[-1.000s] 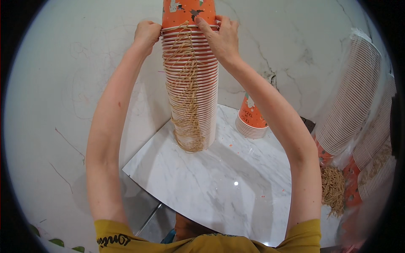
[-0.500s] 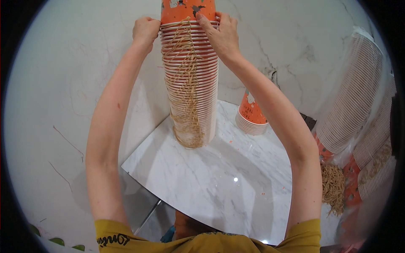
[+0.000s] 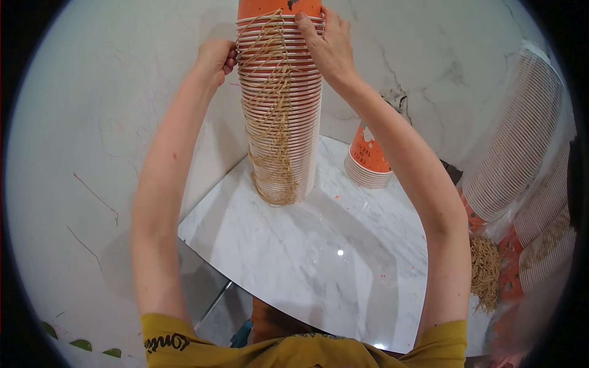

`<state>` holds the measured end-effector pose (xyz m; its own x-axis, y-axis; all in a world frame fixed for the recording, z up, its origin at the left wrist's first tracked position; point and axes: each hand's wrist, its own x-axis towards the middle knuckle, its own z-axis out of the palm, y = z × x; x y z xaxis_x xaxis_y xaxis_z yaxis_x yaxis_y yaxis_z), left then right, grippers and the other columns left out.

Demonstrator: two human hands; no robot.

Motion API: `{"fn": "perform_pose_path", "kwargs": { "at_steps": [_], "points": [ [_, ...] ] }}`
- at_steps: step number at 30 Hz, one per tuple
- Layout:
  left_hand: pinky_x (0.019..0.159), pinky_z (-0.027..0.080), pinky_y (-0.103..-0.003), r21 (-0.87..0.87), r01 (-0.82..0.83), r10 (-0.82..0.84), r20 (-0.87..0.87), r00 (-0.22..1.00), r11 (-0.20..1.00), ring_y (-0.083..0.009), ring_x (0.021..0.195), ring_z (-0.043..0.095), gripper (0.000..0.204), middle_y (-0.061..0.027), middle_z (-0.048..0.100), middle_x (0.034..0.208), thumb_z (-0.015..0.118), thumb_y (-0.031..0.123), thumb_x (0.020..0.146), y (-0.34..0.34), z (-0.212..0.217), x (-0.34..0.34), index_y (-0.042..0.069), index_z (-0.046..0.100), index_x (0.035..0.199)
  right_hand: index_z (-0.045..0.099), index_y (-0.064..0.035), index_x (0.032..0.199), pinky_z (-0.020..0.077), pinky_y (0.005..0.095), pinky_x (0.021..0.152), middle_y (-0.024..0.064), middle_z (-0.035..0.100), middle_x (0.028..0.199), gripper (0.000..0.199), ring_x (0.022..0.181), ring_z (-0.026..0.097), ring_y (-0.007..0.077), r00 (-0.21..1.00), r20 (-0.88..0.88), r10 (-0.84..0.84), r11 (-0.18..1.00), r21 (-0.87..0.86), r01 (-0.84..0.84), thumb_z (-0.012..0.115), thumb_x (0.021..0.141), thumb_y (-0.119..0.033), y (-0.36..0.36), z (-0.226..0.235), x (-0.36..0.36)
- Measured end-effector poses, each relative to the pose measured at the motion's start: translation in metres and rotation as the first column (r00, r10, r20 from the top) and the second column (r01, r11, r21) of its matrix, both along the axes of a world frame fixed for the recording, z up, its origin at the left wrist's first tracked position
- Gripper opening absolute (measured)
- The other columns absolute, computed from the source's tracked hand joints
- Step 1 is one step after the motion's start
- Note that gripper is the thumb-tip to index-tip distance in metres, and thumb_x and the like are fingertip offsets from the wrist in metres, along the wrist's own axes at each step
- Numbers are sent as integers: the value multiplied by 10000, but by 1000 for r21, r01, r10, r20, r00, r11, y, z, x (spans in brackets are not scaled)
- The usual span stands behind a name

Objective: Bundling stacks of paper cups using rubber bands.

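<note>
A tall stack of upside-down orange paper cups (image 3: 282, 122) with white rims stands on the white marble tabletop (image 3: 319, 264) against the wall. Tan rubber bands (image 3: 273, 141) hang in loops down its front. My left hand (image 3: 216, 58) pinches the rims and bands at the stack's upper left side. My right hand (image 3: 325, 43) lies with its fingers over the top rims on the right side, just under the topmost orange cup (image 3: 279, 8).
A short stack of orange cups (image 3: 368, 161) stands to the right, behind my right forearm. Bagged sleeves of cups (image 3: 518, 141) lean at the far right, with a pile of rubber bands (image 3: 485, 276) below them. The table's near edge drops to the floor.
Both hands have come lower in the picture along the stack's upper part, and the view has shifted so the stack looks closer. The stack still stands on the table.
</note>
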<state>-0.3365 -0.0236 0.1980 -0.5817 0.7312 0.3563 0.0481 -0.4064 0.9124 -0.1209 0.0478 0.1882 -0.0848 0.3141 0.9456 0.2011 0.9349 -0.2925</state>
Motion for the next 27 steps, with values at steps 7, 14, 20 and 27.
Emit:
{"fn": "perform_pose_path", "kwargs": {
  "at_steps": [7, 14, 20, 27],
  "points": [
    [425, 298, -241, 69, -14, 21, -96, 995, 998, -80, 483, 432, 137, 11, 507, 607, 585, 81, 882, -7, -45, 10, 56, 580, 748, 343, -53, 1500, 388, 503, 1011, 256, 477, 1282, 699, 1151, 464, 420, 997, -54, -51, 998, 18, 52, 487, 991, -510, -4, -40, -2],
    [467, 335, -245, 120, -109, 132, -208, 969, 987, -65, 538, 446, 185, 13, 525, 656, 559, 140, 963, -37, -114, 32, -9, 593, 1067, 290, 0, 1508, 364, 473, 1051, 223, 474, 1300, 659, 1192, 434, 388, 997, 67, 39, 999, 16, -40, 539, 986, -314, -29, -139, 18],
    [554, 405, -226, 112, -94, 121, -269, 955, 989, -59, 600, 488, 320, 7, 565, 700, 568, 101, 962, -62, -213, 87, -49, 516, 1240, 306, 9, 1504, 401, 419, 1042, 202, 481, 1337, 660, 1223, 467, 357, 915, 382, 125, 953, -302, -4, 565, 978, -293, -55, -246, 73],
    [603, 470, -249, -117, 93, -137, -461, 877, 989, -92, 637, 580, 268, -35, 606, 753, 642, 52, 900, -111, -258, 182, 59, 614, 1166, 660, -44, 1106, 477, 456, 910, 161, 546, 1237, 284, 1089, 538, 349, 855, 490, -172, 968, -76, 238, 677, 835, -127, -15, -262, 145]
  ]
}}
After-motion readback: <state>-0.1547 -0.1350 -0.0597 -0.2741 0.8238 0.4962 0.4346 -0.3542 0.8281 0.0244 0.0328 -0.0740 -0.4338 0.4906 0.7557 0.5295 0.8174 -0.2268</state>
